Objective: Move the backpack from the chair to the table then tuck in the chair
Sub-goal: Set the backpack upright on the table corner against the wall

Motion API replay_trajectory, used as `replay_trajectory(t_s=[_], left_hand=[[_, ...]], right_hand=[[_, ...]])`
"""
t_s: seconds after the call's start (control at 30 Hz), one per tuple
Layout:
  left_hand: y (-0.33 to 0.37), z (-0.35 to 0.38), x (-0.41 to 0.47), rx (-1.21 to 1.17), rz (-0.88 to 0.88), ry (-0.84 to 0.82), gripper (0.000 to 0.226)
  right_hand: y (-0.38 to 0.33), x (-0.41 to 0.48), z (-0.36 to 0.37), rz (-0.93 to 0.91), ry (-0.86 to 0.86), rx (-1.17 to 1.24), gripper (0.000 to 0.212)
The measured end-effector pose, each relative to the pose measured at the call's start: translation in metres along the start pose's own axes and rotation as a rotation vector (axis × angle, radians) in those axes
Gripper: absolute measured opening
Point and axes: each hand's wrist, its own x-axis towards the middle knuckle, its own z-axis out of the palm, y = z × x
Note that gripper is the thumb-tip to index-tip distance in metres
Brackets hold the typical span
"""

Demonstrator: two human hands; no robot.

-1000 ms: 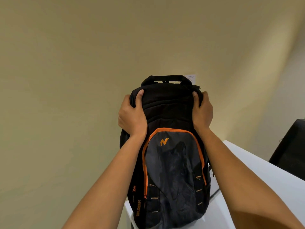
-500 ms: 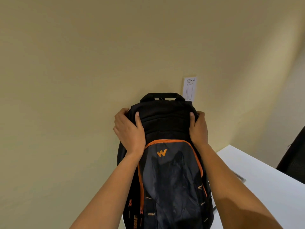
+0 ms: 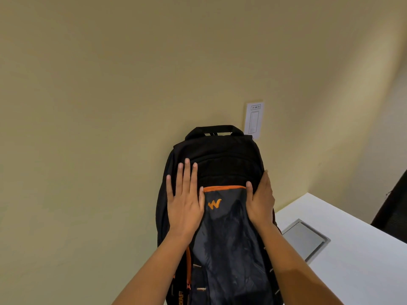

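A black and grey backpack (image 3: 222, 238) with orange zip trim stands upright at the left end of the white table (image 3: 356, 267), its top against the beige wall. My left hand (image 3: 185, 201) lies flat on its front left, fingers straight and spread, gripping nothing. On the bag's right edge, my right hand (image 3: 262, 201) has its thumb on the front and its fingers wrapped round the side. A dark shape at the right edge of the view is part of the chair (image 3: 394, 208). The bag's bottom is out of view.
A grey metal cable hatch (image 3: 306, 238) is set into the tabletop just right of the bag. A white wall plate (image 3: 254, 121) sits on the wall behind the bag's handle. The wall closes off the far and left sides.
The backpack has come down and settled against the wall. My left hand let go of the top corner and flattened on the front. My right hand slid lower down the side.
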Motion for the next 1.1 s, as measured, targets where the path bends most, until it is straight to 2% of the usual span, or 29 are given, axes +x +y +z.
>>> replay_trajectory(t_s=[0.17,0.27,0.5,0.7,0.87,1.1], left_hand=[[-0.005,0.008,0.003,0.065,0.005,-0.042,0.059],[-0.003,0.009,0.004,0.063,-0.001,-0.052,0.059],[-0.003,0.001,0.005,0.041,0.008,-0.074,0.058],[-0.005,-0.008,0.003,0.004,0.011,-0.136,0.060],[-0.009,-0.023,0.002,-0.015,-0.003,-0.232,0.061],[-0.027,-0.044,-0.009,-0.144,0.088,-0.395,0.060]], right_hand=[[-0.003,0.034,-0.006,-0.035,-0.286,-0.194,0.062],[-0.001,0.045,-0.013,-0.062,-0.358,-0.276,0.062],[0.001,0.033,-0.020,-0.039,-0.356,-0.229,0.065],[0.000,0.012,-0.031,-0.030,-0.395,-0.329,0.067],[-0.006,-0.014,-0.040,-0.023,-0.352,-0.404,0.066],[-0.022,-0.063,-0.050,0.026,-0.316,-0.450,0.064]])
